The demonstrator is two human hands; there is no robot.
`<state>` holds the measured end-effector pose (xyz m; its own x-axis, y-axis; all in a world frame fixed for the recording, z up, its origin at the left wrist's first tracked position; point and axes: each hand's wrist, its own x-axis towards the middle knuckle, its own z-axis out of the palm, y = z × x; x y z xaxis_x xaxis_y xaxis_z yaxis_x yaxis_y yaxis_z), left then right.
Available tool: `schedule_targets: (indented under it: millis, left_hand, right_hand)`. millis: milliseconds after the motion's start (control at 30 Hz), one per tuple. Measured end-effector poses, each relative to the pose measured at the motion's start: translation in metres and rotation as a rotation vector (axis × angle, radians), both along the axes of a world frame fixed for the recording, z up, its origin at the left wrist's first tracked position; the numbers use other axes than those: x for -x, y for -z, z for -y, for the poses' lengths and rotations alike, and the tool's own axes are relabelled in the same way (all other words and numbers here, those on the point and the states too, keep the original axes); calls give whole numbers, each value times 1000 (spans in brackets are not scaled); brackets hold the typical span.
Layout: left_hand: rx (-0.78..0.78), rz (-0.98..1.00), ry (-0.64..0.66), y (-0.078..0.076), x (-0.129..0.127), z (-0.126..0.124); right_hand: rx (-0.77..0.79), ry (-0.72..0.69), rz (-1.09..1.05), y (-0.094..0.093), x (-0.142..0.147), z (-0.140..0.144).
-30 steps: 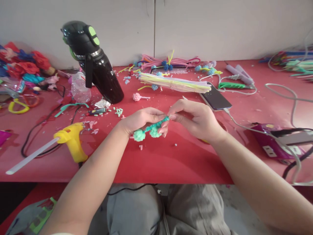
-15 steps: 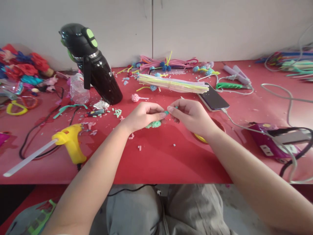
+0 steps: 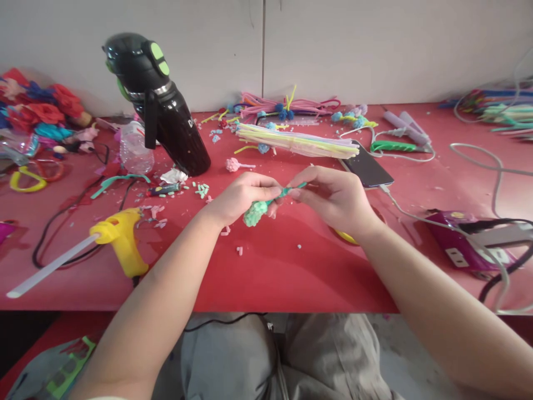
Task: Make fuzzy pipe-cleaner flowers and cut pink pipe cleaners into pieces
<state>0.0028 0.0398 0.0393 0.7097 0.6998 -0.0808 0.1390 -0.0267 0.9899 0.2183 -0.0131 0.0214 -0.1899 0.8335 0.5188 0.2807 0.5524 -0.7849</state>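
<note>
Both hands meet over the middle of the red table, closed on one green pipe-cleaner flower (image 3: 255, 213). Its bumpy, pale green head points down and left, below my left hand (image 3: 249, 195). My left thumb and fingers pinch the darker green stem close to the head. Farther along, my right hand (image 3: 333, 195) pinches the stem's other part between thumb and forefinger, and the stem's tip sticks out above the thumb. A similar pink flower (image 3: 233, 164) with a short stem lies on the table beyond my left hand.
A yellow glue gun (image 3: 120, 239) lies left, with a black bottle (image 3: 172, 125) behind it. A pipe-cleaner bundle (image 3: 297, 141) and phone (image 3: 368, 166) lie beyond my hands. Yellow-handled scissors (image 3: 346, 237) sit partly under my right wrist. A purple power strip (image 3: 462, 241) and cables are right.
The flower has turned so its green head and stem now show more fully. My right fingers have shifted along the stem. The view has moved slightly.
</note>
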Motion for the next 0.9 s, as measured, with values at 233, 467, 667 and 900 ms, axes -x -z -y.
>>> schedule_targets:
  millis: [233,467,667,900]
  left_hand:
    - [106,23,41,-4,-2,3]
    - [214,36,81,-4,-2,2]
    - [114,-13,19,-6,1,4]
    - [-212,-162,-144,-3,-5,6]
  right_hand:
    - [-204,-17,189,-5,-5,1]
    - [-252,-50,195,-6,0,4]
    - [32,45,108,-3,4,3]
    - [290,159,-40,2,11,-2]
